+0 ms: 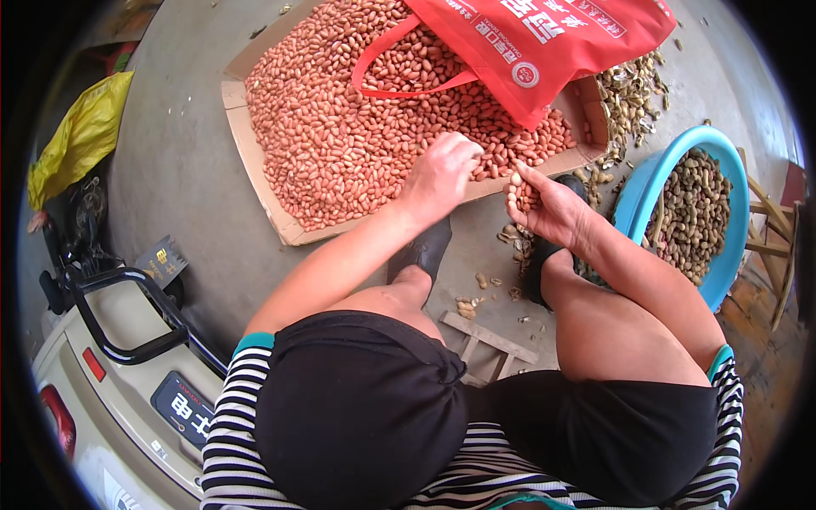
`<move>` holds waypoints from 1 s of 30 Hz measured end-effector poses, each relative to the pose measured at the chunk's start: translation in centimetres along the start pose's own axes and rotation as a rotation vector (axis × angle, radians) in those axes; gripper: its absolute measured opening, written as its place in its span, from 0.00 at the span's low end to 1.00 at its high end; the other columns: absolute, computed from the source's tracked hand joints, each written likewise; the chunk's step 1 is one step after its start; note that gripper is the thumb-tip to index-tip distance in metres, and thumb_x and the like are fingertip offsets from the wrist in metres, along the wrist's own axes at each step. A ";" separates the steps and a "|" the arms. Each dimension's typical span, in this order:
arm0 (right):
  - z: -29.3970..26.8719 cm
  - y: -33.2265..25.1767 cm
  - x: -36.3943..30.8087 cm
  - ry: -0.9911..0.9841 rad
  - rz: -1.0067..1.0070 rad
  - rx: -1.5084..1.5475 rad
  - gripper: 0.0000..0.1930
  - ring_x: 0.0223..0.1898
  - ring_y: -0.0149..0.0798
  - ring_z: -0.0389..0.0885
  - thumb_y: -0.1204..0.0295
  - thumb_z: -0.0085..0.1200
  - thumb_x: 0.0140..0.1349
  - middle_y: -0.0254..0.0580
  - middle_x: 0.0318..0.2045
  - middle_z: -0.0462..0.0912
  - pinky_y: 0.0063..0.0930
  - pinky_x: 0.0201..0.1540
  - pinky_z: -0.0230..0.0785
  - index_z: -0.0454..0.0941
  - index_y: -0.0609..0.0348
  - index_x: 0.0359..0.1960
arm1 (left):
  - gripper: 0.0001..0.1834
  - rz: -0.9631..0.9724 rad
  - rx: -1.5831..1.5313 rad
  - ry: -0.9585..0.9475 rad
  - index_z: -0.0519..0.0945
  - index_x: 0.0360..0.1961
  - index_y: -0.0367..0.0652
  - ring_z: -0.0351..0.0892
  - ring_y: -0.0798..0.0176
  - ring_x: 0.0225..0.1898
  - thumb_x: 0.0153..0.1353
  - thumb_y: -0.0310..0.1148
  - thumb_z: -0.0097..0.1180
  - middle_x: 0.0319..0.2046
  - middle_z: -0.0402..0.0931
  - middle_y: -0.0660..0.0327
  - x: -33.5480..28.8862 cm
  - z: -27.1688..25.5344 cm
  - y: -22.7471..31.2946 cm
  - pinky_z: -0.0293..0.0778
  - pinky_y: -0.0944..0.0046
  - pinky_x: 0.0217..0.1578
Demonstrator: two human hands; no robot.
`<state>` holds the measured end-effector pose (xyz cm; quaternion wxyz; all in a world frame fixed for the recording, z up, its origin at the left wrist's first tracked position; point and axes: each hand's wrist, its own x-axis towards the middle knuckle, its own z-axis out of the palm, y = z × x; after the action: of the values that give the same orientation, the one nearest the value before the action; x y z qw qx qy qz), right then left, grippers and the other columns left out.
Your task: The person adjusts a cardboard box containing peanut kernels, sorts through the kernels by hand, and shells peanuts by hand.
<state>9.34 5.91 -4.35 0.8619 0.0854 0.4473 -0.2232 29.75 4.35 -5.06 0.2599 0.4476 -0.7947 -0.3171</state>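
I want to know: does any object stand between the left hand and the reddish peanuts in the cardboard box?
Nothing visible does. The left hand is at the near side of the cardboard box, by the reddish peanuts; the red bag lies farther right.

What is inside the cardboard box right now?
Shelled, pink-skinned peanuts spread across the cardboard box, partly under a red tote bag. The bag and the left hand cover some contents from this view, and the peanuts hide most of the box's floor.
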 end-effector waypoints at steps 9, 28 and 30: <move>-0.2 -0.3 -0.6 0.018 0.057 -0.077 0.15 0.21 0.24 0.70 0.57 0.45 0.64 0.27 0.20 0.71 0.12 0.22 0.69 0.69 0.52 0.23 | 0.05 0.021 0.557 -0.217 0.74 0.31 0.40 0.66 0.55 0.45 0.51 0.24 0.51 0.36 0.69 0.57 -3.4 -3.9 -6.2 0.65 0.56 0.44; -0.1 -0.1 -0.3 -0.032 0.138 -0.087 0.16 0.16 0.18 0.61 0.56 0.47 0.63 0.23 0.18 0.64 0.07 0.13 0.53 0.65 0.49 0.21 | 0.04 -0.018 0.330 -0.066 0.69 0.29 0.39 0.72 0.49 0.34 0.52 0.24 0.50 0.29 0.67 0.53 -1.6 0.6 -6.7 0.70 0.54 0.32; -0.1 -0.1 -0.4 -0.032 0.135 -0.084 0.16 0.16 0.18 0.61 0.56 0.47 0.63 0.23 0.18 0.64 0.07 0.13 0.53 0.65 0.49 0.21 | 0.04 -0.001 0.349 -0.047 0.69 0.29 0.39 0.71 0.49 0.34 0.52 0.24 0.50 0.29 0.67 0.53 -2.1 0.5 -7.3 0.70 0.54 0.32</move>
<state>9.04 6.01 -4.14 0.8849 0.0757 0.4354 -0.1470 34.37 3.42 -10.98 0.1595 0.4788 -0.8433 -0.1846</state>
